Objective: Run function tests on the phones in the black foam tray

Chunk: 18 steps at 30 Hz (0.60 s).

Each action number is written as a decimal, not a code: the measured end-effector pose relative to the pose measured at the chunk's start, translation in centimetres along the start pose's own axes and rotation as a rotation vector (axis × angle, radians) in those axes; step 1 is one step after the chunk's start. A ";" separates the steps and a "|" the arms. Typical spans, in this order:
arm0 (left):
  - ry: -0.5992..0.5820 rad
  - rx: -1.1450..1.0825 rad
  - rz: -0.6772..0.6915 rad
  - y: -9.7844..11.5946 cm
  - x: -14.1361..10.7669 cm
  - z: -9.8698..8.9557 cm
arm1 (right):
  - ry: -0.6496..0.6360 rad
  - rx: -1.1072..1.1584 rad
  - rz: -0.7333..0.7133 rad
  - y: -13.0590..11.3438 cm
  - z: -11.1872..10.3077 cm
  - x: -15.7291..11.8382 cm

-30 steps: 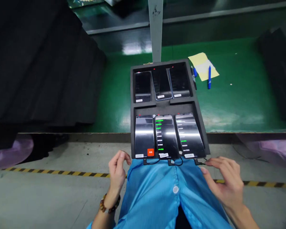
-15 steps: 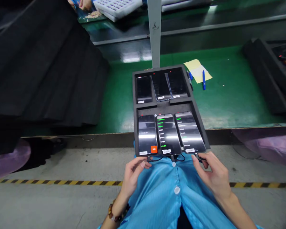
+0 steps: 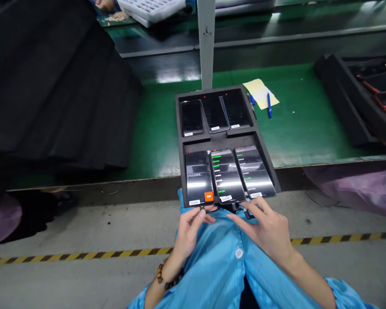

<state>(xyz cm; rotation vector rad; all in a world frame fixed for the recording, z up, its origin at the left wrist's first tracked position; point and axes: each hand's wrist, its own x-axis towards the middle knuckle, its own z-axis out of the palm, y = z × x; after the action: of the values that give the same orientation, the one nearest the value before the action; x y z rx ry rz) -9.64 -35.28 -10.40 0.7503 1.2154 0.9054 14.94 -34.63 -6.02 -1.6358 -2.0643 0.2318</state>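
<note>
Cables (image 3: 231, 209) at tray (image 3: 179, 141) front — sides free

Worker seen from a head cam: bright blue, slightly shiny work coat w/ a front placket closed by a round white plastic button (image 3: 238, 253) at centre. Coat splits below the button, dark clothing showing in the gap. Blue sleeves end approx. at the elbows; forearms and both hands bare, no gloves. Left wrist carries a bracelet of dark brown round wooden beads (image 3: 167, 279).
</note>
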 end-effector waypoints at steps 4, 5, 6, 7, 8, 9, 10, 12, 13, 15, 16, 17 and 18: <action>0.029 -0.109 -0.039 -0.1 0.4 0.5 | -0.001 -0.158 -0.028 -1.5 0.2 1.0; 0.035 -0.145 -0.047 0.0 0.5 0.7 | 0.007 -0.173 -0.028 -1.7 0.2 1.1; 0.042 -0.184 -0.055 0.0 0.5 0.9 | 0.011 -0.179 -0.028 -1.9 0.4 1.1; 0.052 -0.224 -0.063 0.1 0.5 1.1 | 0.014 -0.178 -0.026 -2.0 0.6 1.2; 0.062 -0.263 -0.073 0.1 0.5 1.4 | 0.012 -0.170 -0.020 -2.1 0.8 1.2; 0.072 -0.297 -0.081 0.2 0.5 1.6 | 0.011 -0.149 -0.009 -2.2 1.2 1.2; 0.081 -0.325 -0.087 0.2 0.5 1.8 | 0.021 -0.098 0.005 -2.2 1.6 1.3; 0.096 -0.358 -0.090 0.2 0.5 2.2 | 0.058 0.069 0.025 -2.1 2.4 1.4; 0.101 -0.368 -0.088 0.2 0.5 2.3 | 0.079 0.159 0.024 -2.0 2.7 1.3; 0.106 -0.386 -0.085 0.1 0.5 2.4 | 0.092 0.307 -0.005 -1.6 2.7 1.0; 0.107 -0.391 -0.084 0.1 0.5 2.4 | 0.080 0.357 -0.026 -1.4 2.4 0.7; 0.107 -0.392 -0.086 0.1 0.5 2.4 | 0.064 0.398 -0.044 -1.0 1.7 0.3; 0.106 -0.389 -0.088 0.1 0.6 2.3 | 0.051 0.444 -0.052 -0.6 0.8 -0.2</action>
<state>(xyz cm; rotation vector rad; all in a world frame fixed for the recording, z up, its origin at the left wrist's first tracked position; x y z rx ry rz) -7.37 -34.74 -10.07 0.3390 1.1096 1.0787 14.05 -34.85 -6.50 -1.3016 -1.8483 0.5784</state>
